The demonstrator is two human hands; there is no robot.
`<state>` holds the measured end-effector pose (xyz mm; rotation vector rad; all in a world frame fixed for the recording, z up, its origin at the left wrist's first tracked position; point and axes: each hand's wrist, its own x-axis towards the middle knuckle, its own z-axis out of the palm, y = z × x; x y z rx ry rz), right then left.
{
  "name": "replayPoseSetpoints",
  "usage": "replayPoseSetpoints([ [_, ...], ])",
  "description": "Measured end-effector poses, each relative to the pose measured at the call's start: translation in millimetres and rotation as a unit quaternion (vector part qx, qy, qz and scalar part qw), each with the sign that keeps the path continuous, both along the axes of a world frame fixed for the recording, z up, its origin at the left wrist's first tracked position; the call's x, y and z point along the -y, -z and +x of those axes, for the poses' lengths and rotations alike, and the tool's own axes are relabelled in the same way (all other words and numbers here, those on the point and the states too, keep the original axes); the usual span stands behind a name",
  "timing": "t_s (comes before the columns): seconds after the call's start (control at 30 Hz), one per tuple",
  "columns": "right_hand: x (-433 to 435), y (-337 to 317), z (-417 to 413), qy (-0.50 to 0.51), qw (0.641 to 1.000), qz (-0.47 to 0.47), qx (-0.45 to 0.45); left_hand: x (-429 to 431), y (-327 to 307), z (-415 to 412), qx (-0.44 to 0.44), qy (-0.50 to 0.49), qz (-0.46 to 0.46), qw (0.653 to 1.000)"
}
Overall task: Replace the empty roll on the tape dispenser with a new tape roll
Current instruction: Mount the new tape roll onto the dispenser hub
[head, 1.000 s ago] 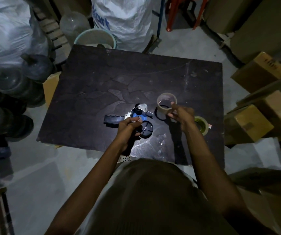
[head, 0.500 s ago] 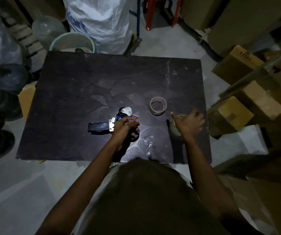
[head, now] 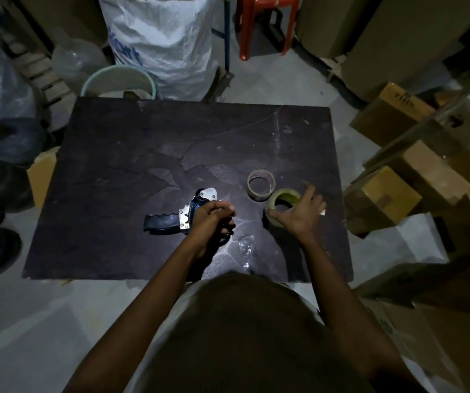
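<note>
The tape dispenser [head: 171, 217], with a black grip and a metal and blue frame, lies on the dark table [head: 143, 154]. My left hand [head: 212, 218] is closed over its spool end and hides the hub. The empty cardboard core [head: 261, 185] stands on the table to the right, nothing touching it. Just right of it, the new roll of yellowish tape [head: 280, 200] lies flat. My right hand [head: 303, 212] wraps its fingers around the near and right side of this roll.
Crumpled clear film [head: 243, 246] lies near the table's front edge. Cardboard boxes [head: 384, 199] crowd the right side. A pale bucket [head: 120, 83], a white sack [head: 162, 38] and a red stool [head: 267, 21] stand behind the table. Dark bags fill the left.
My right hand set the empty core down on the table, moved right and closed around the new roll. My left hand stayed on the dispenser.
</note>
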<state>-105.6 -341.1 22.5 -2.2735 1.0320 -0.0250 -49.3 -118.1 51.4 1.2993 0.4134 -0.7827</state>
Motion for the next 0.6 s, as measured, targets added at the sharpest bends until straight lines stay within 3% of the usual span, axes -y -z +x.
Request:
replayPoseSetpoints([
  [0.2, -51, -53, 28, -0.215, 0.959, 0.043, 0.177, -13, -16, 5, 0.038, 0.036, -0.006, 0.999],
  [0.33, -83, -65, 34, -0.303, 0.932, 0.035, 0.193, -34, -27, 4, 0.077, 0.014, -0.019, 0.997],
  [0.4, -88, -63, 34, -0.318, 0.925, 0.102, 0.181, -46, -28, 1, 0.082, -0.008, 0.001, 0.997],
  [0.53, -79, -55, 33, -0.250, 0.895, 0.356, 0.102, -70, -21, -4, 0.017, -0.066, -0.027, 0.997],
  [0.6, -71, -48, 32, -0.267, 0.876, 0.397, 0.065, -78, -18, -5, -0.010, -0.079, -0.031, 0.996],
])
